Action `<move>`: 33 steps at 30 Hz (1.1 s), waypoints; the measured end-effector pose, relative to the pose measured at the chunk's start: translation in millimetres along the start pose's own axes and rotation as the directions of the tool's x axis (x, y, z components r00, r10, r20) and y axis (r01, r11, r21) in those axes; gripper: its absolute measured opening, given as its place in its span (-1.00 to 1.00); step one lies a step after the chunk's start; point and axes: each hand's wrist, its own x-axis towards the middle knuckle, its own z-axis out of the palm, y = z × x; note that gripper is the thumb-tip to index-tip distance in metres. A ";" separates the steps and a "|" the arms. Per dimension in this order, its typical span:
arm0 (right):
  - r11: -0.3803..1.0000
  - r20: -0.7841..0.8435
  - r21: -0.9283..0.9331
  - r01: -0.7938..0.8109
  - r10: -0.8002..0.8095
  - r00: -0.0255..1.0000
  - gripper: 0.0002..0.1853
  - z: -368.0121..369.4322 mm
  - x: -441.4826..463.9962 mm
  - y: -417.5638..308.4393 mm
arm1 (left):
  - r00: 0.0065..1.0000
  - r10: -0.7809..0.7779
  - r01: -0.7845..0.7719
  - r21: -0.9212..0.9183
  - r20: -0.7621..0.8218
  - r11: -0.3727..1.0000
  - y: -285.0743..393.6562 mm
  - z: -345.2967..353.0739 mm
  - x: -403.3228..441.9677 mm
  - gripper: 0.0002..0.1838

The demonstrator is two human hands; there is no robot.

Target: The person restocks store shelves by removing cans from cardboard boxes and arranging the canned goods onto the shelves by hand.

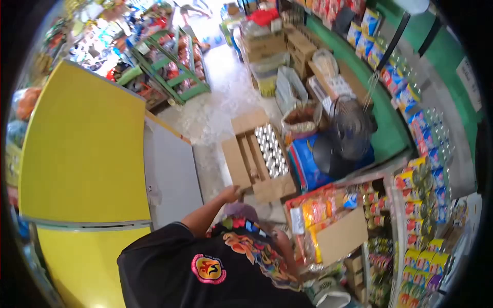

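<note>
At the near left corner of an open cardboard box (268, 190), my left hand (231, 194) is closed, its fingers at the edge of the flap. The box stands on the floor with its flaps folded out. Several silver-topped cans (271, 149) fill its right side, and cardboard strips lie along the left. My right forearm (285, 251) is low in view, near the shelf with orange packets; the fingers of my right hand are hidden, so what it holds cannot be made out. A purple piece of cloth or clothing (240, 210) shows below my left hand.
A yellow refrigerator (87, 154) stands at left, its grey side towards the box. A black fan (349, 128) and a blue bag (305, 164) sit right of the box. Shelves of tins (411, 210) line the right. A green wooden rack (172, 77) stands ahead.
</note>
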 end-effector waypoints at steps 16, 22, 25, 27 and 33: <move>0.948 0.294 0.307 -0.089 -0.006 0.956 -0.77 190.2 89.2 -91.1 | 0.922 -0.253 0.144 0.346 0.292 0.927 -197.0 -32.2 146.7 -0.47; 0.810 0.526 0.471 -0.351 0.062 0.848 -0.78 211.4 156.4 -43.9 | 0.966 -0.077 0.003 0.287 0.247 0.958 -216.2 -7.2 271.1 -0.48; 0.867 0.330 0.378 -0.325 0.202 0.922 -0.90 219.2 231.8 43.2 | 0.984 0.060 -0.103 0.262 0.167 0.959 -213.7 25.5 337.0 -0.51; 0.955 0.000 0.056 -0.291 0.291 0.957 -0.85 189.6 305.9 88.5 | 0.953 0.131 -0.209 0.282 0.272 0.936 -222.7 54.4 397.0 -0.46; 0.828 -0.280 -0.377 -0.415 0.325 0.903 -0.51 121.2 474.2 182.6 | 0.944 0.170 -0.303 0.537 0.284 0.787 -161.4 74.9 515.3 -0.45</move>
